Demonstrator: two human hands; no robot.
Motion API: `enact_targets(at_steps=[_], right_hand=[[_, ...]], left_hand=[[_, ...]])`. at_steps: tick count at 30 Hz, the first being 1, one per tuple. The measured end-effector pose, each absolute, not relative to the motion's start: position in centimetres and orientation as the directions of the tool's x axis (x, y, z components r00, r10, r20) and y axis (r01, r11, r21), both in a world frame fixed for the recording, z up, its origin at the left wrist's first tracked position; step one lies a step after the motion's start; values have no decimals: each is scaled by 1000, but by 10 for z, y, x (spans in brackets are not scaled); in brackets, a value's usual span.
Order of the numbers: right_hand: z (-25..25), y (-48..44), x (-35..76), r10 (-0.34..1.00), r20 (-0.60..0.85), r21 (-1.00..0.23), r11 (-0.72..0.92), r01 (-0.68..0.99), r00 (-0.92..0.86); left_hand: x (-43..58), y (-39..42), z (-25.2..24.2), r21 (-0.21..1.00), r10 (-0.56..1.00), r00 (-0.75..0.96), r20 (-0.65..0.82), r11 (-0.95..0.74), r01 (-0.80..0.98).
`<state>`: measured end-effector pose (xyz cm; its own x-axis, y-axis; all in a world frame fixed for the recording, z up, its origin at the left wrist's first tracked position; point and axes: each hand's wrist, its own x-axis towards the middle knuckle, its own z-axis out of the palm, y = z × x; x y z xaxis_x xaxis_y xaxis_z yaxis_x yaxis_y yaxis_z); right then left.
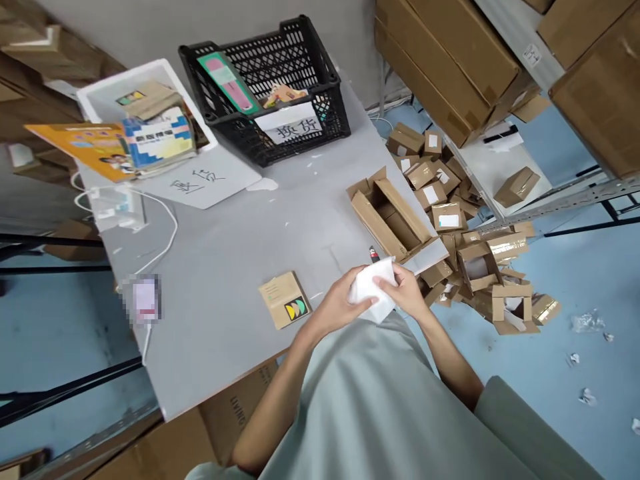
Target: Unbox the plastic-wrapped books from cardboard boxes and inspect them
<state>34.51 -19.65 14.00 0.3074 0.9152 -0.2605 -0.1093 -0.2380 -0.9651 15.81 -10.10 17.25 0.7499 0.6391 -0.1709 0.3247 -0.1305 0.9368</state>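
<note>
Between my two hands, close to my body at the table's front edge, is a white paper bundle [383, 299]; what is inside it, if anything, cannot be seen. My left hand [345, 300] grips its left side with the thumb across the front. On the other side my right hand [404, 290] holds it, thumb pressed on top. Just beyond the bundle lies a dark pen-like object with a red part [373, 253], partly hidden. An open cardboard box [367, 223] stands behind it. Left of my hands, a flat brown booklet [277, 293] with yellow and green shapes lies on the table.
A black plastic crate [300, 143] and a white box [165, 67] with books stand at the back of the grey table [225, 240]. A phone [147, 299] with a white cable lies left. Cardboard boxes [449, 217] are heaped on the floor right, beneath shelving [520, 40].
</note>
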Motion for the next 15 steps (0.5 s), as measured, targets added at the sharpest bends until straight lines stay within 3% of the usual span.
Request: enact_targets(at_steps=[4,7,11,15], right_hand=[[148,-200,373,853,-74,-981,-154,114,516],[154,-194,396,899,27,-963,-94,251,438],[148,-163,427,944,-69,-947,-164,277,322],[127,-128,452,912,-315,-820,-400,409,262]], left_hand=[[190,-96,172,936,712,677,-186,-81,342],[215,-79,174,947,717,681,-153,-91,308],[260,-42,169,922,731,681,-37,-238,305],[308,-9,145,878,693,720,-30,-325,350]])
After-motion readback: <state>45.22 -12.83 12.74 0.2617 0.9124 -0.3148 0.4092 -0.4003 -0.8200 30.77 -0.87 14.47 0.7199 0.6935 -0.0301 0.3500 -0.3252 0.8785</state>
